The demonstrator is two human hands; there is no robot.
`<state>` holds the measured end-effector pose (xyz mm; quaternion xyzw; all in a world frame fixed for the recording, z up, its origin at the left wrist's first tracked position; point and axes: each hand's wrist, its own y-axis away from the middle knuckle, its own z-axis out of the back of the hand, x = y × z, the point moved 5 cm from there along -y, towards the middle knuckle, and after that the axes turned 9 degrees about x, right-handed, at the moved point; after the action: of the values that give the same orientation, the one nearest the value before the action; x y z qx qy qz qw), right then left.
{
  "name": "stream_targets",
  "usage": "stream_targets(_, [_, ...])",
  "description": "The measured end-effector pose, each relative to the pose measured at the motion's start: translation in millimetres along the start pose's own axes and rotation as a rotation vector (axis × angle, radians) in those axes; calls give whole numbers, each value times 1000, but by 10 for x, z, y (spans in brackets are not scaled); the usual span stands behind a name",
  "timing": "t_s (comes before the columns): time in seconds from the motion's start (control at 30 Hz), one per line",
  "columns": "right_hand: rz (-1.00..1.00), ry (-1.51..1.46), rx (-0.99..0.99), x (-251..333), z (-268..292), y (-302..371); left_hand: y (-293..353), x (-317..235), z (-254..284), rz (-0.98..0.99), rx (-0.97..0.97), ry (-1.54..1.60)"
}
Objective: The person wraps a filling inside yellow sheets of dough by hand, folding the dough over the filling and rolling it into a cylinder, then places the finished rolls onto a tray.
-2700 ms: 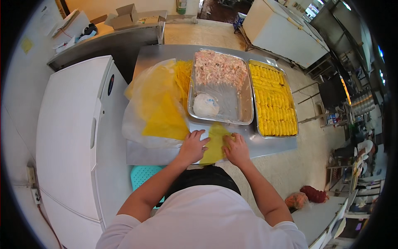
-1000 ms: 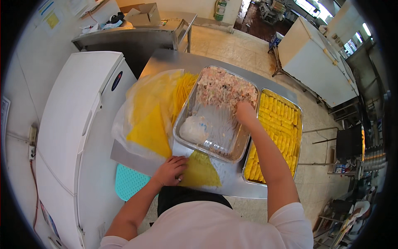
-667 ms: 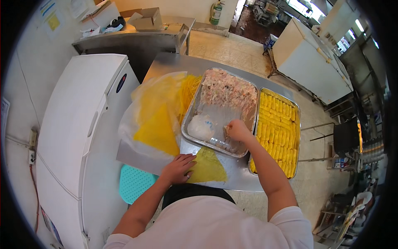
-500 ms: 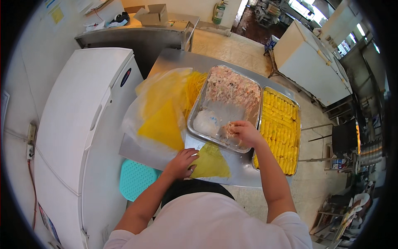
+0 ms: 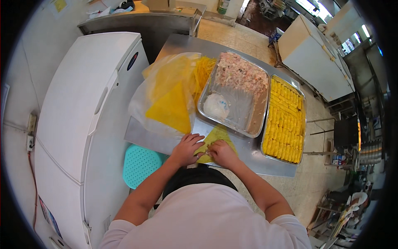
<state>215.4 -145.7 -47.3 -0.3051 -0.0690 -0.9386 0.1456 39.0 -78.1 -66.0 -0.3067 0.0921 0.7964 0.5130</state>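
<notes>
A triangular yellow wrapper sheet [image 5: 219, 133] lies on the steel table before me. My left hand [image 5: 187, 150] rests at its left side, fingers stretched out and holding nothing. Over the sheet's near part, my right hand [image 5: 223, 153] has its fingers bent down around a bit of pale meat filling, partly hidden. Beyond it stands a deep metal tray [image 5: 232, 126]; pinkish chopped filling [image 5: 242, 70] is heaped at its far end. A whitish rounded thing [image 5: 216, 106] sits in its near left corner. Further right, a second tray holds rows of yellow rolls [image 5: 286, 120].
A clear plastic bag [image 5: 139, 101] with yellow wrapper sheets [image 5: 170, 110] lies left of the deep tray, beside yellow shreds [image 5: 204, 70]. A white refrigerator [image 5: 78, 103] stands close on the left. Under the table's left edge is a turquoise stool [image 5: 141, 166].
My right hand has come from the deep tray down to the wrapper, bringing filling. My left hand stays beside the sheet. The whole view has shifted slightly.
</notes>
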Motion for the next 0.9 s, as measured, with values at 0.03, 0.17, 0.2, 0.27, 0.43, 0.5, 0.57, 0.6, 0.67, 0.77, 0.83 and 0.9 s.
stream_targets(0.03, [7, -4, 6, 46, 3, 11, 21, 11, -5, -2, 1, 16])
stream_targets(0.17, [-58, 151, -81, -38, 25, 194, 16, 14, -13, 5, -13, 9])
stream_targets(0.2, [-68, 120, -70, -78, 8, 224, 8, 14, -11, 7, -6, 7])
stream_targets(0.27, [-134, 6, -130, -160, -12, 313, -12, 8, -6, 6, 3, 4])
stream_targets(0.43, [-224, 69, -172, -291, 98, 458, -10, 24, -31, 36, 20, 7])
stream_targets(0.5, [-362, -174, -107, -426, 58, 491, -12, 11, -30, 32, 20, 4])
stream_targets(0.57, [-361, -135, -95, -449, 125, 506, -16, 12, -24, 34, 18, 2])
stream_targets(0.6, [-356, -95, -79, -404, 197, 479, -3, 18, -19, 32, 8, 20])
stream_targets(0.67, [-271, -91, -79, -155, 336, 332, 17, 29, -11, 38, -1, 35])
stream_targets(0.77, [-140, -38, -88, 110, 274, 109, -17, 4, 7, 22, -7, 41])
stream_targets(0.83, [-77, 7, -86, 92, 197, 53, -28, -18, 35, -13, -34, 25])
stream_targets(0.9, [-26, 133, 17, -6, 68, 8, -39, -23, 39, -13, -35, 23])
